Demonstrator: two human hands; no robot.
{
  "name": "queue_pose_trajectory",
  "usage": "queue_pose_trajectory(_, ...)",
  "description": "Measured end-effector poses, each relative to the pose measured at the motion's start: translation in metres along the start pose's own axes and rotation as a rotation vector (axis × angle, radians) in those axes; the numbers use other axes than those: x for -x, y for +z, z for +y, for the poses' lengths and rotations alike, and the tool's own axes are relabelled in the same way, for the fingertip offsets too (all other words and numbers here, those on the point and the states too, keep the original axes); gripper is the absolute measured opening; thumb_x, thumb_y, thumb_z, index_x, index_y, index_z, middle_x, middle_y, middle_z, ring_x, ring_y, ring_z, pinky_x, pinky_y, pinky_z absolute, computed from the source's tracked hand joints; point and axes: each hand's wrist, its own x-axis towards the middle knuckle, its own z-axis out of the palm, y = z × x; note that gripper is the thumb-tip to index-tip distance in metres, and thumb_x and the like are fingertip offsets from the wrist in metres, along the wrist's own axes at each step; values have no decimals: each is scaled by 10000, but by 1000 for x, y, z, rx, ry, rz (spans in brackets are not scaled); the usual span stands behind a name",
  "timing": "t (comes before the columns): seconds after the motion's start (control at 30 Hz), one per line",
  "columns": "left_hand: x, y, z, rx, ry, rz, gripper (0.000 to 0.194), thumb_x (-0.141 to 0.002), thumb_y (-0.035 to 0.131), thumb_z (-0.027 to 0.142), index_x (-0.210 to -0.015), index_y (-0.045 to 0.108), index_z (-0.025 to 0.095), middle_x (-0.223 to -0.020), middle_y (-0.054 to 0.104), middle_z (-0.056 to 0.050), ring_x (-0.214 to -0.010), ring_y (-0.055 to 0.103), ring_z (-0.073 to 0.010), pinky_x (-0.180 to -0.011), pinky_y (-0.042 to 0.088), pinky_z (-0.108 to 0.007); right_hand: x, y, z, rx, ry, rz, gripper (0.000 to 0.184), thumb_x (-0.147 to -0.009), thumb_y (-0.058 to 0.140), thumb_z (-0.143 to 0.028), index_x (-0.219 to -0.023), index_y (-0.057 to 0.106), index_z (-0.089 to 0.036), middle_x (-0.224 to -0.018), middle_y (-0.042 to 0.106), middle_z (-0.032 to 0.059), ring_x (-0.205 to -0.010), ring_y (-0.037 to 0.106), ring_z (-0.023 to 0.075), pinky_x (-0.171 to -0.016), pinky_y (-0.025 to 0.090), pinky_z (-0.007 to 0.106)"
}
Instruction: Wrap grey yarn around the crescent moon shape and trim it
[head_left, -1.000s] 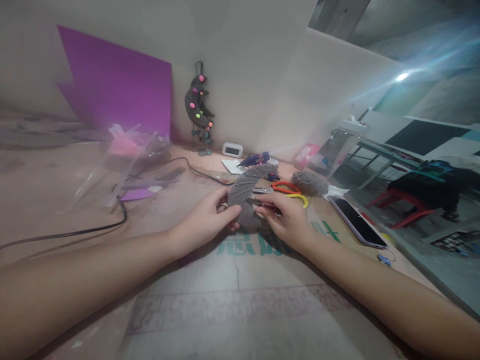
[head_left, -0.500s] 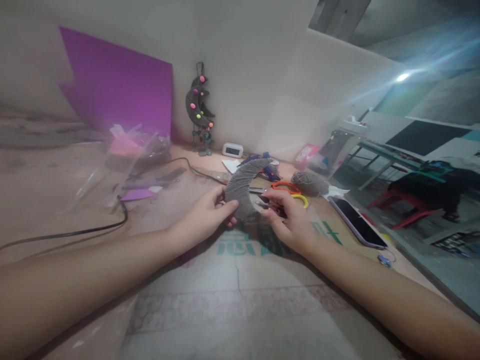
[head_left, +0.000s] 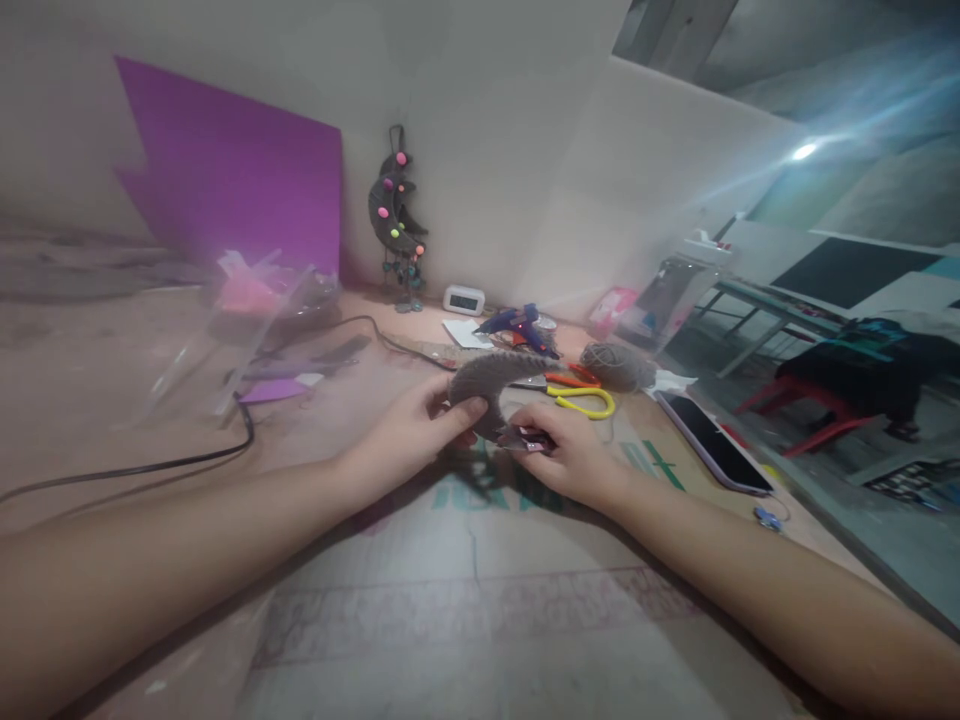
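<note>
Two hands meet at a grey crescent, and the main change is how it lies: half a second ago it stood more upright with its pale, ridged face to the camera, and now it is tipped over, its upper point swung out to the right and its surface in shade. With that turn, more of the blue glue gun [head_left: 517, 322] and the yellow handle [head_left: 610, 402] beyond it come into view. The right hand [head_left: 576, 450] has dropped a little, to the crescent's lower end, so attention seems to centre on that end, judging by where the fingers gather. The left hand [head_left: 420, 428] does the steadying, its thumb pressed on the near face and its fingers curled behind the outer edge. The right hand is narrow, thumb and fingers drawn together around a small dark piece [head_left: 535, 437] with a pale tip; what that piece is, and whether it touches the crescent, I cannot tell. The crescent [head_left: 484, 385] itself is held just above the printed brown sheet [head_left: 480, 620], between the hands and in front of the glue gun. It looks dark grey and closely wrapped, with fine ridges across its curve, broad in the middle and tapering toward the right-hand point. Its lower end is partly lost beside the right fingers.
</note>
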Motion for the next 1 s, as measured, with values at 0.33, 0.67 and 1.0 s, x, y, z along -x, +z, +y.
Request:
queue_pose_trajectory(0.33, 2, 2, -2, 63, 38, -43, 235, -806, 623, 266, -1015, 574, 172, -908, 638, -13, -796, 600, -145, -711, 488, -260, -1, 1, 0, -61, 77, 39, 22, -814, 575, -183, -794, 585, -188, -641, 573, -22, -537, 470, 101, -520, 364, 203)
queue_pose_trajectory(0.67, -2, 3, -11, 37, 20, -51, 320, -753, 640, 180, -1061, 556, 179, -897, 649, -16, -751, 610, -137, -669, 482, -251, -2, 0, -1, -101, 122, 27, 42, -826, 571, -167, -789, 569, -186, -622, 536, -35, -530, 428, 91, -505, 328, 201)
queue_pose_trajectory(1.0, 1, 0, -8, -97, -42, -59, 211, -861, 563, 375, -870, 590, 165, -650, 539, 38, -584, 497, -112, -563, 404, -234, -3, 0, -3, -125, 137, 43, 71, -854, 578, -212, -790, 572, -183, -609, 511, -45, -515, 410, 85, -502, 322, 202)
